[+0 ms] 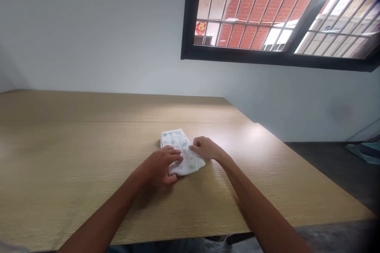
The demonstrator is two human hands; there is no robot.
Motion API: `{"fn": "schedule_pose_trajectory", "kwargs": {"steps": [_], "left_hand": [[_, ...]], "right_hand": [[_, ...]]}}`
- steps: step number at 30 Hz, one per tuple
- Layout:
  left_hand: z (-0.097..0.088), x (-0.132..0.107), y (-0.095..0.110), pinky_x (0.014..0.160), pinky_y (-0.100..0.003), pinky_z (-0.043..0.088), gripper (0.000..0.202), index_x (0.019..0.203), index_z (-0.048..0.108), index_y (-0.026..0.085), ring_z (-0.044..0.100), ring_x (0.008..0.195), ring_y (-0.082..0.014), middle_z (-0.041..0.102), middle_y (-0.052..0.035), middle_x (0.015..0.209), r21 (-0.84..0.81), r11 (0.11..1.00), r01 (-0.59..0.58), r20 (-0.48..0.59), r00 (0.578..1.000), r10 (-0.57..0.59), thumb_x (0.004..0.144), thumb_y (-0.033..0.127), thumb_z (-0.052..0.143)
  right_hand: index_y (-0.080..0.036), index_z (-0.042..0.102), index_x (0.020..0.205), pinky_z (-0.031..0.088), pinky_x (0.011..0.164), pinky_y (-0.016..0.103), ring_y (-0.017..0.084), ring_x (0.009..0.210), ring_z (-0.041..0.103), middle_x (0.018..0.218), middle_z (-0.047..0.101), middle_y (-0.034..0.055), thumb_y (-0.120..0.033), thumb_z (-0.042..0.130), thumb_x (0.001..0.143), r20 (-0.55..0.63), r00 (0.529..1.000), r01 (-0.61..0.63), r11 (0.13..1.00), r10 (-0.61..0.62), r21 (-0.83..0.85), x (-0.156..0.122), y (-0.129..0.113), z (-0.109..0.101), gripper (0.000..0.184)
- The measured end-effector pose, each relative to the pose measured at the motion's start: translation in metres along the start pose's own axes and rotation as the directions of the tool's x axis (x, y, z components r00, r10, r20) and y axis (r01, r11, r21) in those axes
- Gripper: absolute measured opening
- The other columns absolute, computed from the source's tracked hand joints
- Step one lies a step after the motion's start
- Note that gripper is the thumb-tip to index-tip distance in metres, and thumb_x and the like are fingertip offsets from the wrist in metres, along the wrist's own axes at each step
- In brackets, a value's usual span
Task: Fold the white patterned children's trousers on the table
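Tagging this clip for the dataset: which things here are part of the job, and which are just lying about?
Part of the job:
folded white cloth with green print
left hand, on the cloth
right hand, on the cloth

Just lying about:
wood-grain table, under the cloth
teal item on the floor

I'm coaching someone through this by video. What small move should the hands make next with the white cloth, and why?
Probably smooth the bunched near end of the white printed cloth with the right hand, because the left hand already holds that end against the wooden table, and the cloth isn't lying flat there.
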State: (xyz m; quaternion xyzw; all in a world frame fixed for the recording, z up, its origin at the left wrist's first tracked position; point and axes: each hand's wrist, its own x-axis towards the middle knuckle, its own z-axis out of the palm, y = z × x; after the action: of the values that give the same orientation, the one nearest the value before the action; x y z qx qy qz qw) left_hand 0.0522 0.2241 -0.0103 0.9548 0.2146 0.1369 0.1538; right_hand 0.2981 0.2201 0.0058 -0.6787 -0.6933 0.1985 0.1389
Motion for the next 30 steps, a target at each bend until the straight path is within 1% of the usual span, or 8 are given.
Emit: {"fn": "schedule_pose_trajectory", "kwargs": {"steps": [5, 9, 12, 15, 17, 21, 25, 30], "left_hand": [[0.002, 0.002, 0.003, 0.07, -0.03, 0.045, 0.012, 0.077, 0.064, 0.019, 0.059, 0.08, -0.0205, 0.065, -0.0043, 0.085, -0.083, 0.994, -0.069, -0.064, 0.996, 0.064, 0.068, 0.013, 0.06], [-0.001, 0.0, -0.001, 0.062, -0.027, 0.038, 0.008, 0.068, 0.057, 0.017, 0.052, 0.066, -0.0146, 0.058, -0.0009, 0.073, -0.201, 0.979, -0.033, -0.091, 0.996, 0.015, 0.073, 0.012, 0.055], [-0.009, -0.001, -0.007, 0.06, -0.025, 0.037, 0.009, 0.071, 0.058, 0.017, 0.049, 0.065, -0.0136, 0.057, 0.0012, 0.07, -0.325, 0.944, 0.065, -0.127, 0.985, -0.112, 0.079, 0.016, 0.054], [-0.015, -0.003, -0.018, 0.06, -0.024, 0.036, 0.013, 0.075, 0.057, 0.017, 0.047, 0.066, -0.0139, 0.054, 0.002, 0.07, -0.444, 0.885, 0.141, -0.172, 0.956, -0.239, 0.085, 0.022, 0.051], [-0.017, -0.003, -0.025, 0.058, -0.024, 0.034, 0.017, 0.077, 0.057, 0.017, 0.043, 0.065, -0.0134, 0.05, 0.0027, 0.07, -0.515, 0.843, 0.154, -0.176, 0.944, -0.28, 0.088, 0.027, 0.05], [-0.017, -0.004, -0.036, 0.059, -0.024, 0.034, 0.024, 0.082, 0.058, 0.016, 0.042, 0.066, -0.0137, 0.048, 0.0022, 0.073, -0.648, 0.745, 0.16, -0.117, 0.945, -0.305, 0.092, 0.037, 0.052], [-0.02, -0.008, -0.039, 0.063, -0.025, 0.039, 0.03, 0.084, 0.059, 0.016, 0.049, 0.073, -0.0159, 0.052, 0.0, 0.08, -0.744, 0.655, 0.132, -0.06, 0.963, -0.262, 0.093, 0.045, 0.057], [-0.019, -0.009, -0.038, 0.061, -0.025, 0.037, 0.034, 0.086, 0.056, 0.017, 0.05, 0.071, -0.0156, 0.055, 0.0004, 0.082, -0.65, 0.742, 0.165, -0.069, 0.959, -0.275, 0.088, 0.05, 0.064]], "right_hand": [[-0.021, 0.058, 0.082, 0.044, 0.066, 0.028, 0.016, 0.077, 0.058, 0.089, 0.066, 0.002, -0.034, 0.066, 0.084, -0.097, 0.953, 0.294, 0.951, -0.285, 0.099, -0.006, 0.006, -0.014, 0.015], [-0.023, 0.064, 0.096, 0.048, 0.082, 0.032, 0.021, 0.095, 0.059, 0.103, 0.065, 0.0029, -0.043, 0.082, 0.07, 0.018, 0.881, 0.463, 0.869, -0.473, 0.175, -0.016, -0.001, -0.018, 0.037], [-0.026, 0.066, 0.107, 0.048, 0.088, 0.036, 0.026, 0.109, 0.056, 0.116, 0.062, 0.005, -0.045, 0.091, 0.054, 0.146, 0.854, 0.479, 0.865, -0.499, 0.15, -0.022, -0.007, -0.014, 0.062], [-0.028, 0.064, 0.12, 0.048, 0.088, 0.036, 0.029, 0.115, 0.054, 0.124, 0.06, 0.0065, -0.043, 0.092, 0.051, 0.224, 0.836, 0.482, 0.865, -0.501, 0.138, -0.024, -0.008, -0.013, 0.076], [-0.027, 0.064, 0.121, 0.048, 0.084, 0.034, 0.027, 0.106, 0.059, 0.118, 0.064, 0.0058, -0.038, 0.087, 0.06, 0.214, 0.84, 0.477, 0.867, -0.498, 0.146, -0.024, -0.008, -0.014, 0.066], [-0.021, 0.07, 0.096, 0.044, 0.065, 0.028, 0.017, 0.072, 0.059, 0.083, 0.068, 0.0013, -0.033, 0.06, 0.089, 0.185, 0.823, 0.493, 0.837, -0.537, 0.239, -0.02, -0.008, -0.015, 0.017], [-0.019, 0.062, 0.081, 0.036, 0.054, 0.025, 0.012, 0.06, 0.051, 0.07, 0.061, -0.0013, -0.038, 0.054, 0.094, 0.06, 0.851, 0.484, 0.823, -0.522, 0.297, -0.014, -0.009, -0.009, 0.025], [-0.019, 0.059, 0.085, 0.035, 0.053, 0.025, 0.013, 0.061, 0.05, 0.072, 0.058, -0.0015, -0.042, 0.056, 0.092, -0.078, 0.902, 0.423, 0.833, -0.424, 0.356, -0.003, -0.006, 0.008, 0.024]]}}
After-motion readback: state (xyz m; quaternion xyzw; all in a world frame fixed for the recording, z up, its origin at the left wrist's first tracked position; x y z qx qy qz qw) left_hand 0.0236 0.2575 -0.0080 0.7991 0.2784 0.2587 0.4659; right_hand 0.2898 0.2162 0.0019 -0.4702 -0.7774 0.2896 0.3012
